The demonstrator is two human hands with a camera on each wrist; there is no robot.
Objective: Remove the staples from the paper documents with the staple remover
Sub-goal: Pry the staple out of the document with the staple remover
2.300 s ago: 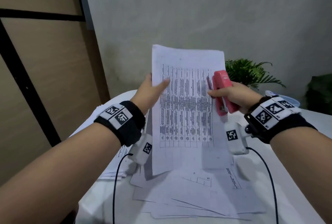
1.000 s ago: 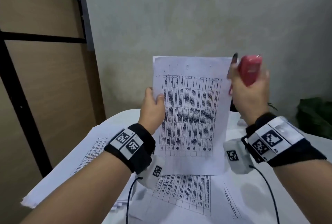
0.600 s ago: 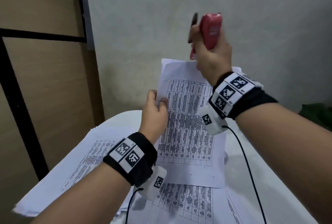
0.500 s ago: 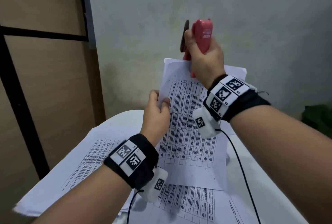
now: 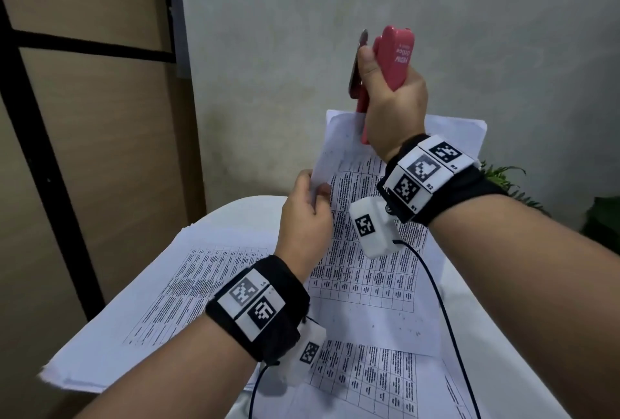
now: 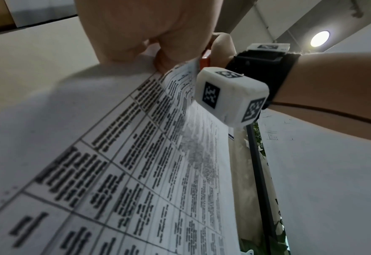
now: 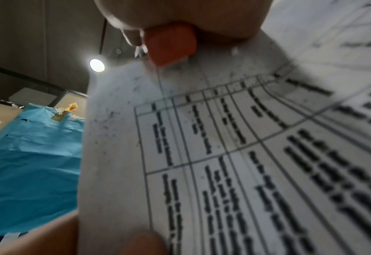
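Observation:
My left hand [image 5: 307, 214] pinches the left edge of a printed table document [image 5: 369, 271] and holds it upright over the table. My right hand [image 5: 392, 99] grips a pink stapler-style staple remover [image 5: 396, 59], held vertical, its lower end [image 7: 170, 44] against the document's top edge. In the left wrist view the left hand [image 6: 149, 31] grips the sheet [image 6: 136, 155], with the pink tool [image 6: 204, 60] just behind it. No staple is visible.
More printed sheets [image 5: 188, 287] lie spread on the white round table [image 5: 469, 334]. A wooden panel wall [image 5: 84, 150] stands at left, a grey wall behind. Green plants [image 5: 503, 180] stand at right. A blue sheet [image 7: 32, 163] shows in the right wrist view.
My right hand carried the pink tool from the document's right side up and across to its top edge. My left hand kept its hold on the left edge.

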